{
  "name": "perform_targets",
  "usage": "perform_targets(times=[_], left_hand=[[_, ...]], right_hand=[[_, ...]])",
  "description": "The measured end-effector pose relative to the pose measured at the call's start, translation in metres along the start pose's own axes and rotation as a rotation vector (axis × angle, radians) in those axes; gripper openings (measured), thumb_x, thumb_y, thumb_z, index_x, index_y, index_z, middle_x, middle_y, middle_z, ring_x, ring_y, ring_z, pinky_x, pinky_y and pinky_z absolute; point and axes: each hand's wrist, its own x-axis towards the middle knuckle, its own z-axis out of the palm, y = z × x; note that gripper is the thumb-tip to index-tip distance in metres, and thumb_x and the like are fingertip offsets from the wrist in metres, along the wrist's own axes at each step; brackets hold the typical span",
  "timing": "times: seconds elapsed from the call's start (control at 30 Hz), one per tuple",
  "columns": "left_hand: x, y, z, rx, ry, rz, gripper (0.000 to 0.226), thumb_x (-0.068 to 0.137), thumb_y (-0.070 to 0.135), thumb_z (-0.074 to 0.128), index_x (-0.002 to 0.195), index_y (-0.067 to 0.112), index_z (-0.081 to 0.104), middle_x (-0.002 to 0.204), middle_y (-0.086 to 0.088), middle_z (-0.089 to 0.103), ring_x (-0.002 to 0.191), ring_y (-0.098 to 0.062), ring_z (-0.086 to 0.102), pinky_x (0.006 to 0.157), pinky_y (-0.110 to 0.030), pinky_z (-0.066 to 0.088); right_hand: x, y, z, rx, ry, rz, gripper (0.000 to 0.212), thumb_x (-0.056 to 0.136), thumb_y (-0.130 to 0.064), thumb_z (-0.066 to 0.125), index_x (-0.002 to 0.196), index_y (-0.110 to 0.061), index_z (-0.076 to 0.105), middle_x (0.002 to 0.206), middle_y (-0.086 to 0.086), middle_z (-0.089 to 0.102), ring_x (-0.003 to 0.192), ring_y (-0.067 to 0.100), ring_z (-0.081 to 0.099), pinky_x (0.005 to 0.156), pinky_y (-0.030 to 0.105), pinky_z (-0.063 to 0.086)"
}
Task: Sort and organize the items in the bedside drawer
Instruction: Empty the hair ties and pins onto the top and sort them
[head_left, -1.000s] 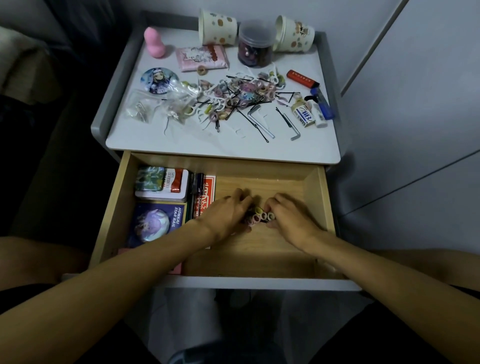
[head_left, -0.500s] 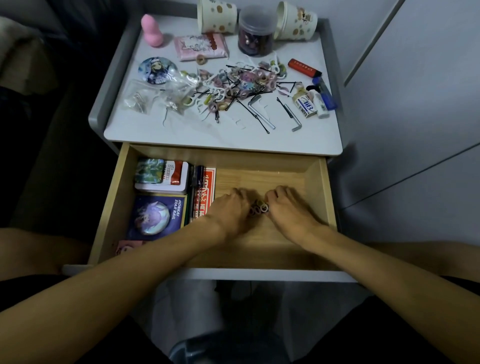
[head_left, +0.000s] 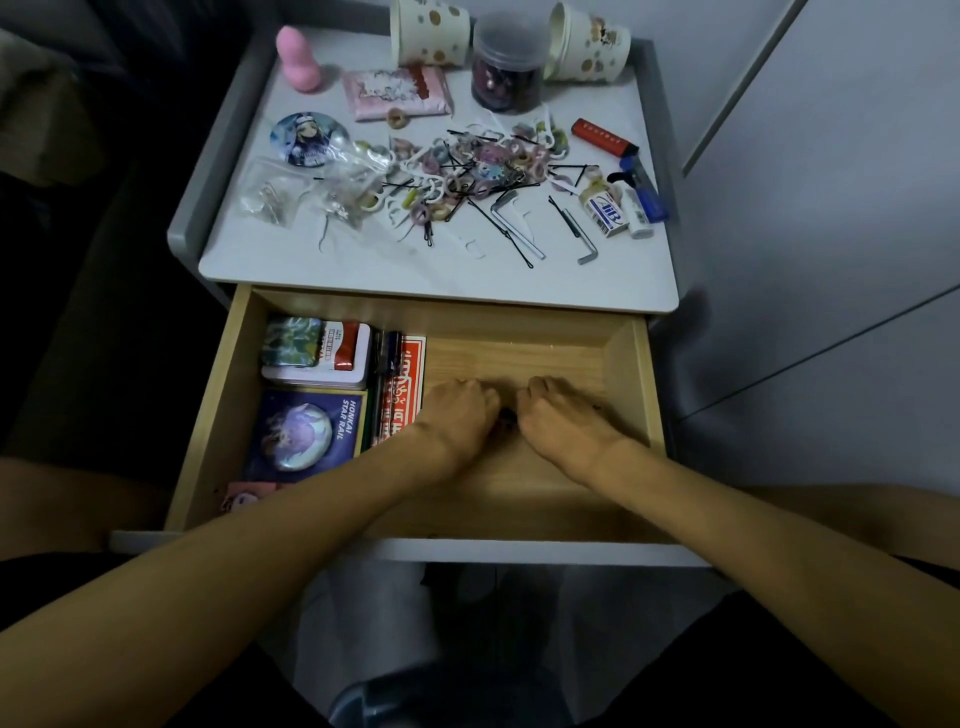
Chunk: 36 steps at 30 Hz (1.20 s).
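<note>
Inside the wooden drawer (head_left: 636, 389), left hand (head_left: 457, 415) and right hand (head_left: 561, 421) meet, fingers curled (holding what, I cannot tell); red box (head_left: 410, 364) just left.

The light is dim and cool, falling brightest on the white tabletop (head_left: 249, 270). The room at the left sinks into near black. A shadow runs along the back wall of the drawer (head_left: 631, 374), and the gap between the left hand (head_left: 457, 415) and the right hand (head_left: 563, 423) is too dark to read. Detail is soft throughout. The wide lens bows straight lines near the edges.
</note>
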Motion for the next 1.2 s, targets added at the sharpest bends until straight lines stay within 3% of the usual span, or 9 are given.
perform_targets(times=[0.2, 0.33, 0.47, 0.7, 0.8, 0.9, 0.97, 1.1, 1.2], left_hand=[[0.001, -0.014, 0.001, -0.186, -0.037, -0.059, 0.039, 0.097, 0.037, 0.055, 0.120, 0.006, 0.060, 0.123, -0.019, 0.062, 0.112, -0.034, 0.059, 0.089, -0.037, 0.046], [-0.004, -0.027, -0.004, -0.425, 0.017, -0.096, 0.027, 0.093, 0.025, 0.063, 0.113, 0.006, 0.064, 0.111, -0.017, 0.065, 0.099, -0.031, 0.063, 0.078, -0.030, 0.046], [-0.014, -0.037, -0.028, -0.625, 0.060, -0.114, 0.014, 0.087, 0.014, 0.068, 0.082, 0.001, 0.068, 0.077, -0.013, 0.071, 0.073, -0.025, 0.068, 0.066, -0.031, 0.052], [-0.042, -0.072, -0.093, -1.080, 0.149, -0.122, 0.010, 0.083, -0.005, 0.067, 0.077, 0.003, 0.066, 0.067, -0.011, 0.071, 0.051, -0.013, 0.062, 0.052, -0.022, 0.050], [-0.047, -0.097, -0.121, -1.231, 0.249, -0.187, 0.010, 0.086, -0.005, 0.066, 0.077, -0.001, 0.066, 0.065, -0.009, 0.070, 0.054, -0.013, 0.062, 0.054, -0.021, 0.054], [-0.044, -0.135, -0.134, -1.237, 0.340, -0.290, 0.012, 0.089, -0.004, 0.064, 0.078, -0.005, 0.066, 0.064, -0.008, 0.071, 0.052, -0.013, 0.062, 0.054, -0.020, 0.054], [-0.042, -0.163, -0.134, -1.161, 0.378, -0.387, 0.014, 0.089, -0.004, 0.063, 0.075, -0.005, 0.068, 0.066, -0.011, 0.072, 0.051, -0.014, 0.062, 0.053, -0.021, 0.055], [-0.037, -0.204, -0.129, -0.970, 0.428, -0.539, 0.022, 0.086, -0.003, 0.066, 0.064, 0.003, 0.068, 0.071, -0.019, 0.072, 0.051, -0.016, 0.063, 0.053, -0.021, 0.056], [-0.027, -0.212, -0.133, -0.891, 0.466, -0.560, 0.022, 0.083, -0.002, 0.068, 0.063, 0.006, 0.067, 0.062, -0.013, 0.070, 0.043, -0.008, 0.060, 0.048, -0.015, 0.051]], right_hand=[[-0.014, 0.025, -0.012, 0.289, 0.035, 0.091, 0.035, 0.087, 0.011, 0.049, 0.119, -0.002, 0.051, 0.111, 0.015, 0.060, 0.098, 0.030, 0.061, 0.079, 0.037, 0.049], [-0.016, 0.032, -0.019, 0.551, 0.038, 0.133, 0.015, 0.097, -0.004, 0.048, 0.112, -0.008, 0.048, 0.092, 0.006, 0.061, 0.077, 0.023, 0.061, 0.070, 0.040, 0.054], [-0.024, 0.031, -0.036, 0.827, 0.089, 0.120, 0.005, 0.101, -0.013, 0.049, 0.103, -0.017, 0.048, 0.097, 0.004, 0.066, 0.085, 0.018, 0.063, 0.074, 0.034, 0.051], [-0.025, 0.042, -0.109, 1.138, 0.253, 0.112, 0.010, 0.101, -0.015, 0.049, 0.092, -0.015, 0.051, 0.087, -0.001, 0.068, 0.073, 0.016, 0.066, 0.069, 0.023, 0.050], [-0.003, 0.055, -0.140, 1.236, 0.269, 0.108, 0.010, 0.102, -0.013, 0.047, 0.096, -0.009, 0.054, 0.091, 0.006, 0.069, 0.078, 0.021, 0.068, 0.078, 0.033, 0.055], [0.030, 0.062, -0.161, 1.150, 0.237, 0.119, 0.016, 0.100, -0.012, 0.046, 0.098, 0.000, 0.057, 0.088, 0.006, 0.069, 0.077, 0.022, 0.069, 0.082, 0.045, 0.057], [0.055, 0.061, -0.170, 1.000, 0.182, 0.099, 0.017, 0.100, -0.010, 0.044, 0.100, 0.003, 0.055, 0.090, 0.011, 0.067, 0.073, 0.022, 0.065, 0.072, 0.042, 0.055], [0.085, 0.049, -0.176, 0.451, 0.153, -0.036, 0.008, 0.096, 0.003, 0.040, 0.096, -0.005, 0.044, 0.081, 0.008, 0.048, 0.069, 0.024, 0.047, 0.054, 0.032, 0.030], [0.091, 0.050, -0.172, 0.250, 0.270, -0.138, 0.024, 0.091, 0.010, 0.041, 0.108, -0.007, 0.044, 0.086, 0.007, 0.046, 0.072, 0.026, 0.047, 0.059, 0.036, 0.033]])
